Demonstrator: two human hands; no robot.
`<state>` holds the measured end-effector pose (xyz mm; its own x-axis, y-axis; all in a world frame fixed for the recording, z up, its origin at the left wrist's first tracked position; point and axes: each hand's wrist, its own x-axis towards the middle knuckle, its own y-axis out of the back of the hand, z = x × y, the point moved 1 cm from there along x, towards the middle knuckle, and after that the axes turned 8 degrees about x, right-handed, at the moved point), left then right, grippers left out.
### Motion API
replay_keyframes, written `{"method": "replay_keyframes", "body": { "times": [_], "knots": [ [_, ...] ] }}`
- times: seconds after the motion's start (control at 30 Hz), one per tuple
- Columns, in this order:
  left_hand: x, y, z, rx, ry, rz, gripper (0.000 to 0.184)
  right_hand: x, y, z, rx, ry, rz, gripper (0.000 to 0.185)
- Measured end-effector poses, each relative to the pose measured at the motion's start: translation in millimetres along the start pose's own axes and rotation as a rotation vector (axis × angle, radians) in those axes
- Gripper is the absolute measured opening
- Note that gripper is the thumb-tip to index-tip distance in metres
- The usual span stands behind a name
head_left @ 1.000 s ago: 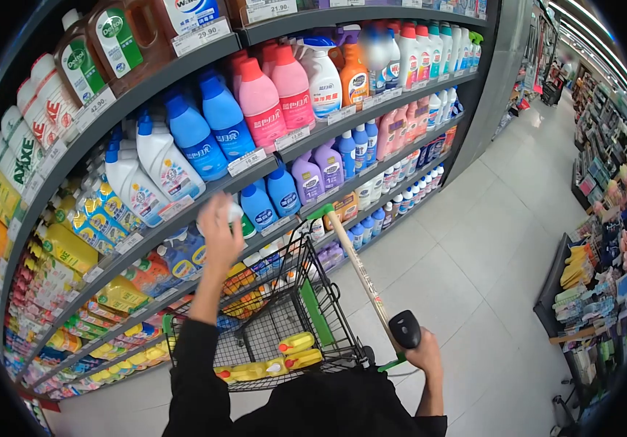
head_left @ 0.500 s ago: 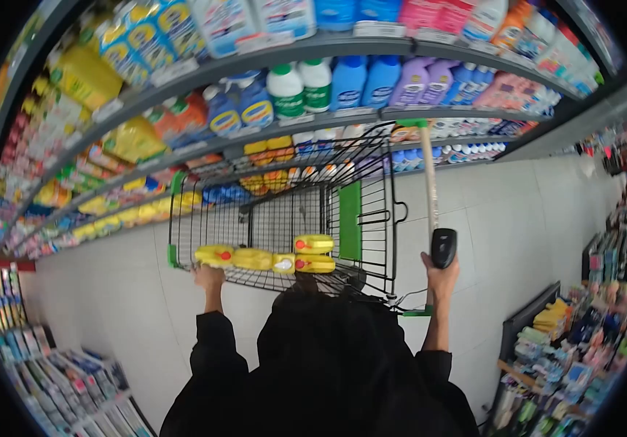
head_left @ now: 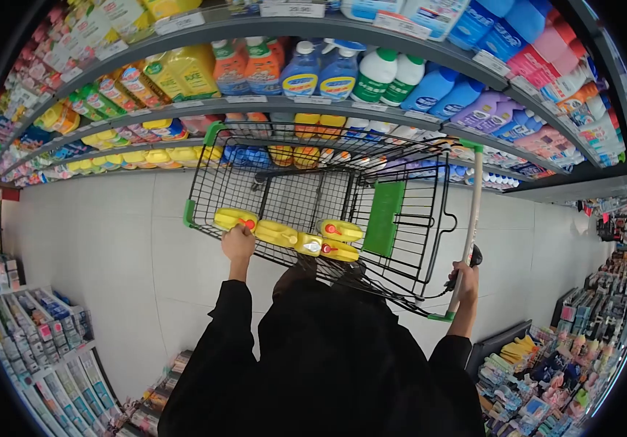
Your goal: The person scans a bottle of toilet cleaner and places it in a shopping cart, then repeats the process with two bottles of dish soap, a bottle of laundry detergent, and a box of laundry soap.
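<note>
A black wire shopping cart (head_left: 393, 295) with green corner pieces stands in front of me, turned sideways. My left hand (head_left: 237, 244) is closed round its near rim at the left, right beside a yellow bottle (head_left: 234, 218) with a red cap. Several yellow bottles lie along the near side of the basket, among them a middle one (head_left: 277, 234) and one at the right (head_left: 341, 231). At the right, my right hand (head_left: 465, 282) grips the cart's pale handle bar (head_left: 473, 211). A black plastic piece (head_left: 476, 255) shows behind the bar, partly hidden.
Beyond the cart runs a long shelf (head_left: 255, 102) of cleaning bottles, its lower rows seen through the wires. Product racks stand at lower left (head_left: 44, 349) and lower right (head_left: 546, 379). Pale floor tiles (head_left: 109, 247) lie between them.
The cart has swung in view, its handle end moving right and its left end rising slightly. Both hands shifted right with it. The black piece turned from facing me to behind the bar.
</note>
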<state>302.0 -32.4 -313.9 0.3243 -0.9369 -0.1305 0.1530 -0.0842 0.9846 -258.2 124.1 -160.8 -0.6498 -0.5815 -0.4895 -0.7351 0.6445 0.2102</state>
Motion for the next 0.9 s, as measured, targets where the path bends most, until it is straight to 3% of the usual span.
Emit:
{"method": "replay_keyframes", "body": {
  "times": [0.3,0.53,0.9],
  "knots": [
    [-19.9,10.4,-39.7,-0.374,-0.288,0.053,0.009,2.1,-1.4,5.9,0.026,-0.006,-0.117,0.022],
    [-43.7,4.1,-63.0,-0.417,-0.244,0.07,0.008,-1.8,-5.4,6.7,0.048,-0.003,-0.141,0.022],
    [-96.0,13.5,-136.4,-0.366,-0.283,0.027,0.01,-43.2,-15.6,29.0,-0.264,0.169,0.081,0.032]
  ]
}}
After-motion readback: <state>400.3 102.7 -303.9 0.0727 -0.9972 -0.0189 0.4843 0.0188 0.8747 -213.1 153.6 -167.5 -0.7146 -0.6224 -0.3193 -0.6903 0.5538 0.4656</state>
